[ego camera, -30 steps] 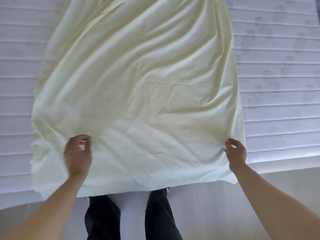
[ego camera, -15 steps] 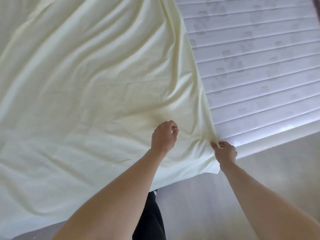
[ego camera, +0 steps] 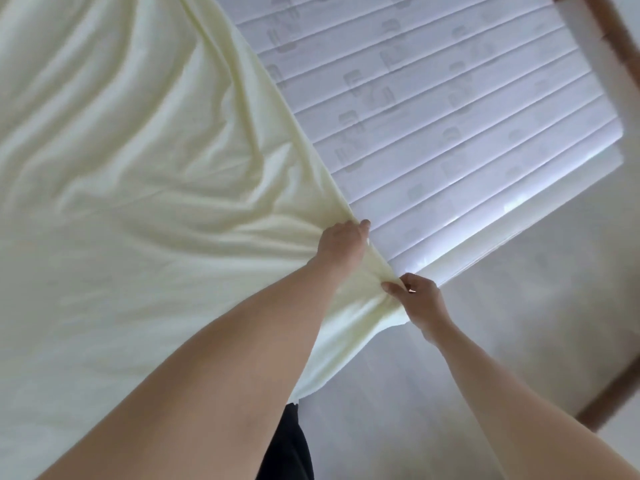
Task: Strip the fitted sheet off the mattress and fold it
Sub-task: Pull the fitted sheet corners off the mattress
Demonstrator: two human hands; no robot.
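A pale yellow fitted sheet [ego camera: 138, 188] lies spread and wrinkled over the left part of the white quilted mattress [ego camera: 450, 126]. My left hand [ego camera: 341, 242] grips the sheet's right edge a little way up from the near corner. My right hand [ego camera: 420, 303] pinches that same edge at the near corner, just beside the mattress's front edge. The cloth bunches between the two hands. The sheet's far end runs out of view at the top and left.
Bare mattress shows on the right, with its near right corner at the upper right. A brown wooden bed frame [ego camera: 620, 46] runs along the right side. Pale floor [ego camera: 519, 306] lies below the mattress edge, and my dark trousers [ego camera: 287, 445] show at the bottom.
My left hand has travelled right across the sheet to its right edge and taken hold there, close to my right hand. The view has swung to the right.
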